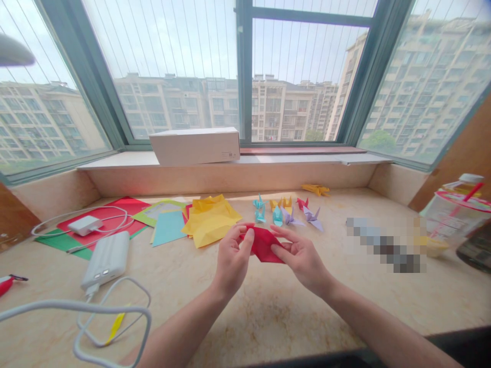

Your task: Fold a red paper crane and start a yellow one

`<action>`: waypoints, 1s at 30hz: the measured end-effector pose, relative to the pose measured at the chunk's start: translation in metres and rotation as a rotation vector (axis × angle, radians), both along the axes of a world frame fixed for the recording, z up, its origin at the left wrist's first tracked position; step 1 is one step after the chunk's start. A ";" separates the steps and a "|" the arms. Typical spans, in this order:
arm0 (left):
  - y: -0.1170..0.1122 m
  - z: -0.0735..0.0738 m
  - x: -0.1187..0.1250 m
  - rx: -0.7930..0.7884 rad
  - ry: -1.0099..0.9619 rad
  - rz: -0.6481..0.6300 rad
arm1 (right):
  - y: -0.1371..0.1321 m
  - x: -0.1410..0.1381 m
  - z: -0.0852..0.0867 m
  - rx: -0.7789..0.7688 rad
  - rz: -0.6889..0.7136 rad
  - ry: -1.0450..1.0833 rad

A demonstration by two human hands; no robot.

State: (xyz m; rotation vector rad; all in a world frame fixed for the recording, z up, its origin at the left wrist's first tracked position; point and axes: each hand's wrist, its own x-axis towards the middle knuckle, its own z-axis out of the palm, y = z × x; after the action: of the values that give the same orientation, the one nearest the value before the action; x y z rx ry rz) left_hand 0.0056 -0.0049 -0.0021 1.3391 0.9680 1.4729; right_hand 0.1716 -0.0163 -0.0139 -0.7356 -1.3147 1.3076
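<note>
A piece of red folded paper (265, 246) is held up over the stone ledge, between my two hands. My left hand (235, 255) pinches its left edge, thumb in front and fingers behind. On the other side, my right hand (303, 255) grips the right part with the thumb on its face. Just beyond the hands stand several small paper cranes: a blue crane (260, 209), a purple crane (313, 219) and a red crane (302, 203) among them. Creased yellow paper (210, 222) lies to the left of my left hand.
Left on the ledge are a white power bank (109, 258) with looping cable, a white charger (85, 225), red paper (126, 204) and blue paper (169, 228). A white box (195, 145) rests on the sill. At right stand a plastic cup (448, 220) with a straw and a blurred-out object (385, 246).
</note>
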 end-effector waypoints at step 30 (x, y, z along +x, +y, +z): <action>-0.002 0.008 0.001 0.008 -0.036 -0.107 | -0.002 0.017 0.008 0.499 -0.258 -0.363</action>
State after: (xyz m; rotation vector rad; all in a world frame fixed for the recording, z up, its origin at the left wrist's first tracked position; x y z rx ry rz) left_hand 0.0062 -0.0071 0.0058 1.3455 0.8554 1.4163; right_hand 0.1883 -0.0181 -0.0062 -0.7733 -1.6868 0.6144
